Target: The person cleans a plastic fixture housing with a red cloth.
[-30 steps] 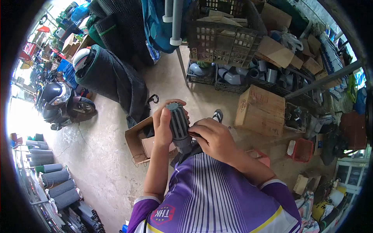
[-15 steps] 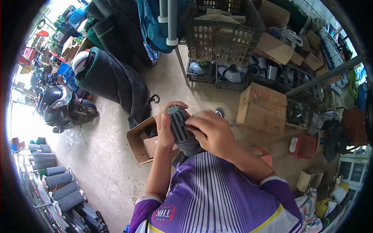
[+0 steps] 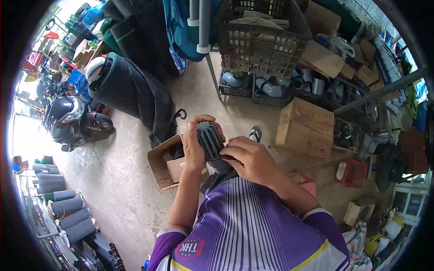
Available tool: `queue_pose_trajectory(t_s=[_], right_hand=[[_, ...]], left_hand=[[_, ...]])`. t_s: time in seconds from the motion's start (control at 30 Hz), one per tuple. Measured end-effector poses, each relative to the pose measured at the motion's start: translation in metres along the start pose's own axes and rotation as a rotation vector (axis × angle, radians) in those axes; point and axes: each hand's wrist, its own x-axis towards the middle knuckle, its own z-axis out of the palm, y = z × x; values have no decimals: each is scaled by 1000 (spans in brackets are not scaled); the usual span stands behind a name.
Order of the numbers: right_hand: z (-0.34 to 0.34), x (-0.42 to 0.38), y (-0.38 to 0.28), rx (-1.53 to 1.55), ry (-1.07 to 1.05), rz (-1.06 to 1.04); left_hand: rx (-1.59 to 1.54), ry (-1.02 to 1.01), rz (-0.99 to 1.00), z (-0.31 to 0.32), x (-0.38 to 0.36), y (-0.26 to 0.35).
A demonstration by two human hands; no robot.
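Note:
My left hand [image 3: 195, 147] is wrapped around a grey plastic slotted strainer [image 3: 210, 141], its ribbed, flat-capped end pointing up and away from me. The thumb lies along its left side and the fingers curl over the far side. At the strainer's lower right side is my right hand [image 3: 248, 158], thumb and fingers pinched together, fingertips right at its edge. I cannot tell what that pinch holds, as the fingers hide it. The strainer's lower end is close above my lap, in front of my striped purple shirt [image 3: 235, 217].
Below my left forearm an open cardboard box [image 3: 160, 165] sits on the concrete floor. A closed carton [image 3: 305, 128] and a red basket [image 3: 354, 174] stand to the right. Crates of grey pipe fittings [image 3: 271, 88] are ahead, beside rolled black mesh [image 3: 131, 92]. A motorbike [image 3: 74, 119] is parked left.
The strainer has tipped and shows more of its capped end. My right hand has slid slightly down along its side, the fingers now more bunched. A sandalled foot shows more beyond it.

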Motion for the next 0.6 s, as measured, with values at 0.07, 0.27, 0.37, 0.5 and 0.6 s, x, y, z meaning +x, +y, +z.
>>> queue_pose_trajectory(t_s=[0.07, 0.27, 0.37, 0.5, 0.6], right_hand=[[-3, 3, 0, 89, 45, 4], [-9, 20, -4, 71, 280, -10], [0, 26, -2, 29, 314, -38], [8, 30, -3, -15, 335, -66], [15, 29, -8, -38, 297, -27]], left_hand=[[-57, 9, -28, 2, 0, 1], [-139, 1, -41, 1, 1, -2], [-117, 10, -45, 2, -1, -1], [-10, 82, -19, 1, -1, 2], [10, 91, -27, -6, 0, -2]])
